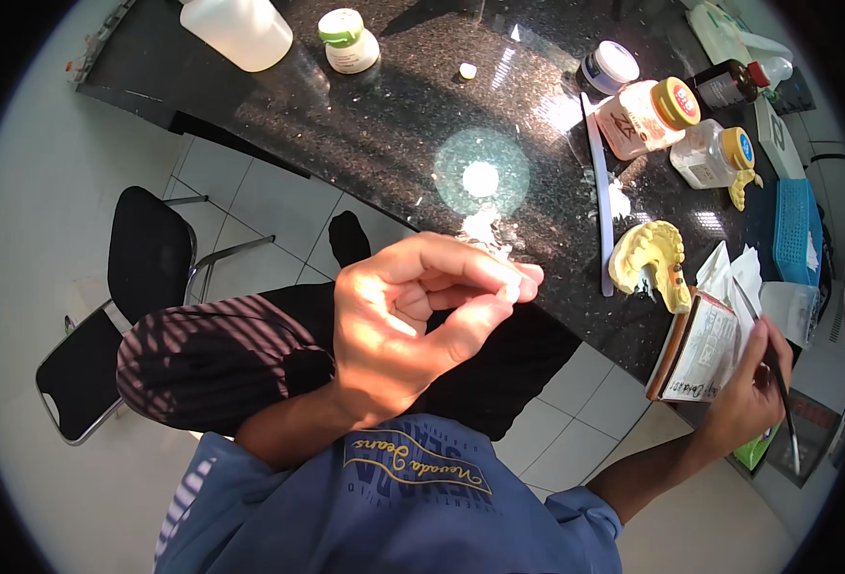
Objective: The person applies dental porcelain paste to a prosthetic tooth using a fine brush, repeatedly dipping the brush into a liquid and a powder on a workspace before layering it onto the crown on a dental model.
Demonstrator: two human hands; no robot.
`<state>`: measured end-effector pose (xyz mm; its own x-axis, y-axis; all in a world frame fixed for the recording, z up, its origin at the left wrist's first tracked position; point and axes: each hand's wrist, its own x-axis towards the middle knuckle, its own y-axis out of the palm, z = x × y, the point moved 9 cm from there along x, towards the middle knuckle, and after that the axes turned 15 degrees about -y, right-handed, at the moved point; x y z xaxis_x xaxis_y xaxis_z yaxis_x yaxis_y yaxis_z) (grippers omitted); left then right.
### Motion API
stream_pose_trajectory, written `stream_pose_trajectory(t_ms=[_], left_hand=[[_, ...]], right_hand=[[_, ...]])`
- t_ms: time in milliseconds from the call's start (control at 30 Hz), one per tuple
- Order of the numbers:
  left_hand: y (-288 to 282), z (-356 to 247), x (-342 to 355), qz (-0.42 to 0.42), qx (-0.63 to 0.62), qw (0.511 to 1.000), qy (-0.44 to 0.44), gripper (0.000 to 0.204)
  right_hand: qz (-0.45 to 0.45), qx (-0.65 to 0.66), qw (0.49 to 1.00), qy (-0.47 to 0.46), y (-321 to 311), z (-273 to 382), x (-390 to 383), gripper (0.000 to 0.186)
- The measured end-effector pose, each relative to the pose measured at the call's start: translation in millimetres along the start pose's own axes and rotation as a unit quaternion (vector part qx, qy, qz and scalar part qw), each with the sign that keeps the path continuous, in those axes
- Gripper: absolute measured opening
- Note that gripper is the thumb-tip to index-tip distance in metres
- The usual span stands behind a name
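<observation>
My left hand (pixel 413 311) is raised in front of my body, above the near edge of the counter. Its thumb and fingertips pinch a small whitish tooth-like piece (pixel 511 290), mostly covered by the fingers. At the right, my right hand (pixel 750 387) is closed round a slim pen-like tool (pixel 785 402) with a dark shaft. The tool's pointed upper end reaches over white paper sheets (pixel 719 273) beside a small booklet (pixel 695 354). A yellow plaster dental cast (pixel 644 253) sits on the counter between my hands, next to the booklet.
A pale lilac file strip (pixel 602 206) lies on the dark speckled counter (pixel 384 143). Behind it stand a white jar (pixel 611 67), a pink-powder jar (pixel 638 120) and a clear jar (pixel 710 155). A blue basket (pixel 794 234) is far right. Black chairs (pixel 150 244) stand left.
</observation>
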<state>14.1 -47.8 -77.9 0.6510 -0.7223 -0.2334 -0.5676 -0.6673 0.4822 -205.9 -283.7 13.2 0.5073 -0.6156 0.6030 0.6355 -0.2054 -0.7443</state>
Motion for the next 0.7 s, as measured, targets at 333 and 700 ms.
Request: stream_pose_trajectory(t_ms=[333,700], left_hand=[[-44.0,25.3,-4.4,-0.027,-0.124,0.99,-0.069,0.009],[-48.5,33.0,3.7,-0.026,-0.143,0.982,-0.123,0.013]], right_hand=[[0.052,0.496,0.857,-0.13,57.7,150.7,-38.8,0.02],[0.134,0.483,0.862,-0.078,89.8,151.3,-39.3,0.019]])
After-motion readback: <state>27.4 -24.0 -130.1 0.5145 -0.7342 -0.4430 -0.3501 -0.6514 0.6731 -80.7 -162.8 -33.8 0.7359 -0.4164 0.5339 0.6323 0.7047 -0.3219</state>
